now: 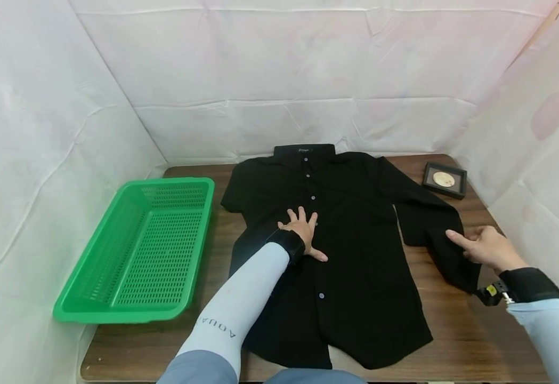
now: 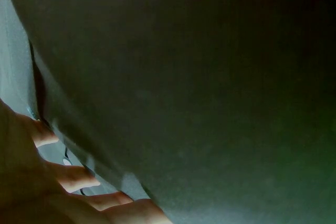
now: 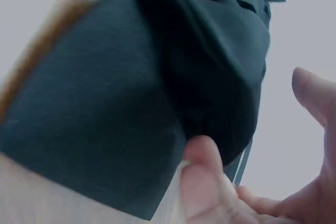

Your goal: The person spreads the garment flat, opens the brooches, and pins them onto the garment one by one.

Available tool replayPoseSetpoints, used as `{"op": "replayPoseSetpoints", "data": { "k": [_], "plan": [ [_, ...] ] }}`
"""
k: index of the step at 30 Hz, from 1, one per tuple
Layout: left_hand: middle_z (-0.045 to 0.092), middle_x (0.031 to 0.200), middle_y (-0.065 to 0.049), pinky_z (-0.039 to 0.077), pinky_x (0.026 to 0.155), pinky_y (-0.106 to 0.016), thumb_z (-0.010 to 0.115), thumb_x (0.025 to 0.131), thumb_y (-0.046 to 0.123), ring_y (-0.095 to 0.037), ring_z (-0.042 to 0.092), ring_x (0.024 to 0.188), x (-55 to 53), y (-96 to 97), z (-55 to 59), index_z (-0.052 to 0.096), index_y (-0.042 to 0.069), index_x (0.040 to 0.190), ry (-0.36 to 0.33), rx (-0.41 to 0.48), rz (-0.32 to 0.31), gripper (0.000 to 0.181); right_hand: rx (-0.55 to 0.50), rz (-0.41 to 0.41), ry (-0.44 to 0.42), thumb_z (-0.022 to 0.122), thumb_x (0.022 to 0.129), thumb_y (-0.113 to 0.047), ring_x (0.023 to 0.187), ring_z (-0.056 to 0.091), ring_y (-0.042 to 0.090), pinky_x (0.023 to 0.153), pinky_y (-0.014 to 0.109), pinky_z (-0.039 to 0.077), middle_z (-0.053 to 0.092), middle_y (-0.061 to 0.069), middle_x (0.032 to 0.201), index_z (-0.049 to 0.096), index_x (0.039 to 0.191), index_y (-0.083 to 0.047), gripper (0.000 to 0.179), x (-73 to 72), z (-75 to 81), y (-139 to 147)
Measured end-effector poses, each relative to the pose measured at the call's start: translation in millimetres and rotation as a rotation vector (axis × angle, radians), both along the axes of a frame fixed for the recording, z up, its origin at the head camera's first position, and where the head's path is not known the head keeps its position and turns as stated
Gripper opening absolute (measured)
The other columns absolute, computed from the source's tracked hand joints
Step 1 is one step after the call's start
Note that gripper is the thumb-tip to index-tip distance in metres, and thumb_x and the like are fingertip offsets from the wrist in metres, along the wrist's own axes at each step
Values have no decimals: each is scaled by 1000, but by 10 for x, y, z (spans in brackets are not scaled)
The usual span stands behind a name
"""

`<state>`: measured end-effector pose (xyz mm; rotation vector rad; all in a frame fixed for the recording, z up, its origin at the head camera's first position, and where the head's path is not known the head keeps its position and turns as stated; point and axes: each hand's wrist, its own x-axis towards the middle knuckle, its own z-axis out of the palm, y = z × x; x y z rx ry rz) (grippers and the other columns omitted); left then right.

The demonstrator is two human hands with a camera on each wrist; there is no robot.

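A black button-up shirt (image 1: 356,229) lies front up on the wooden table, collar at the far side. My left hand (image 1: 303,232) presses on its front with spread, straight fingers, beside the button line. In the left wrist view, dark cloth fills most of the picture beside the fingers (image 2: 79,177). The sleeve (image 1: 435,224) on the right stretches outward and bends down toward me. My right hand (image 1: 492,248) is at its lower end. In the right wrist view, a fingertip (image 3: 202,153) touches the sleeve's cloth (image 3: 105,93), while the thumb stands apart from it.
A green plastic basket (image 1: 197,250) with slotted walls stands on the left of the table (image 1: 495,341). A small dark-framed box with a round pale disc (image 1: 444,179) lies at the back right. White sheets (image 1: 279,58) hang round the back and sides.
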<state>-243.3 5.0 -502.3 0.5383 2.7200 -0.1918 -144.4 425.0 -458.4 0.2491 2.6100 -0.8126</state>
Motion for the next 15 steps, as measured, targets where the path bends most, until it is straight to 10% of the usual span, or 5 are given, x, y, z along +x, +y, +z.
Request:
{"op": "replayPoseSetpoints", "data": {
  "k": [2, 8, 15],
  "plan": [
    [4, 160, -17, 36, 98, -64, 60, 51, 89, -47, 12, 141, 3, -4, 2, 5, 27, 156, 0, 6, 4, 134, 66, 33, -68, 40, 92, -67, 64, 59, 23, 54, 36, 46, 63, 13, 72, 53, 106, 19, 88, 34, -7, -37],
    [3, 160, -17, 36, 99, -63, 61, 51, 89, -46, 12, 142, 14, -12, 23, 5, 27, 156, -5, 15, 14, 134, 149, 187, -81, 59, 86, -61, 103, 50, 58, 79, 58, 47, 44, 49, 118, 37, 125, 29, 100, 116, -70, -173],
    [3, 160, -17, 35, 99, -63, 60, 52, 89, -46, 12, 142, 21, -11, 29, 5, 27, 156, -5, 15, 4, 133, 26, 192, 117, 51, 100, -27, 77, 51, 32, 66, 41, 39, 53, 21, 89, 52, 102, 6, 33, 151, -6, -329]
  ]
}}
